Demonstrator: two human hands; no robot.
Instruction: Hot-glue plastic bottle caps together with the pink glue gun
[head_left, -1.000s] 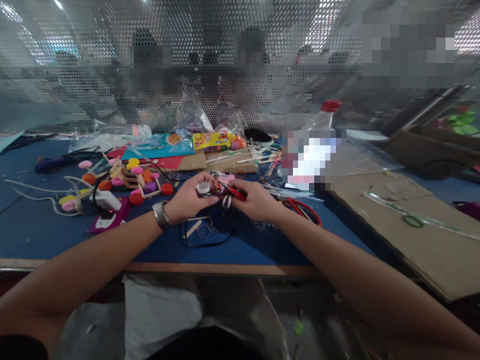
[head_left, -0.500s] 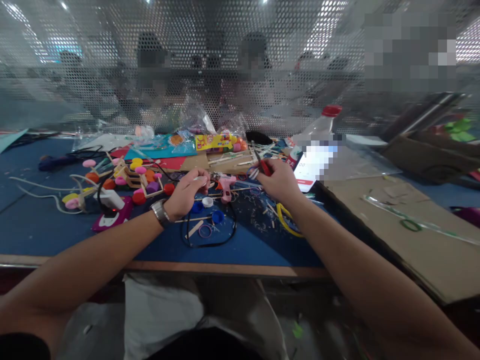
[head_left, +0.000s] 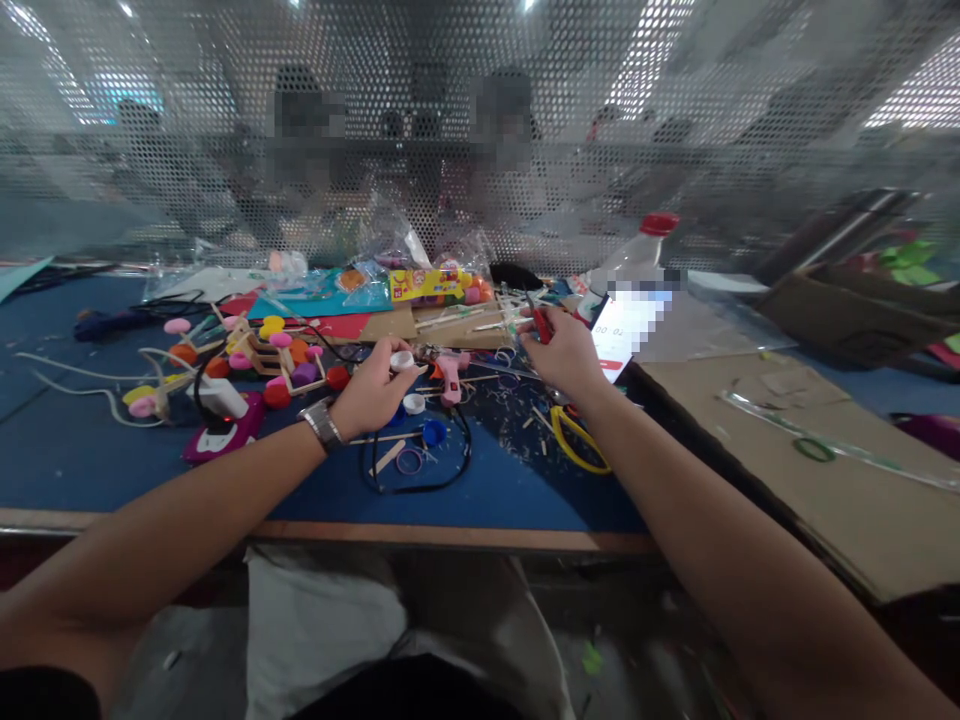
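Note:
My left hand (head_left: 375,385), with a metal watch on its wrist, is closed on a white bottle cap (head_left: 402,361) between thumb and fingers. Closed around a small red-handled tool (head_left: 541,325) with a dark, narrow tip is my right hand (head_left: 564,352); its exact kind is unclear. Between the hands lies a pink hot glue gun (head_left: 451,378), its black cord looping toward the table's front. Another white cap (head_left: 414,404) and a blue cap (head_left: 434,433) rest below my left hand. Yellow rings (head_left: 577,440) lie under my right forearm.
Stick-built models with colourful round pieces (head_left: 277,355) and a purple power strip (head_left: 232,430) stand left. A lit phone (head_left: 622,335) leans by a red-capped bottle (head_left: 646,245). Cardboard (head_left: 810,480) covers the right side. A perforated metal screen (head_left: 420,160) closes the back.
The white cap in my left hand now shows more fully, as the fingers have shifted around it. My right hand has moved slightly right and up with the red-handled tool.

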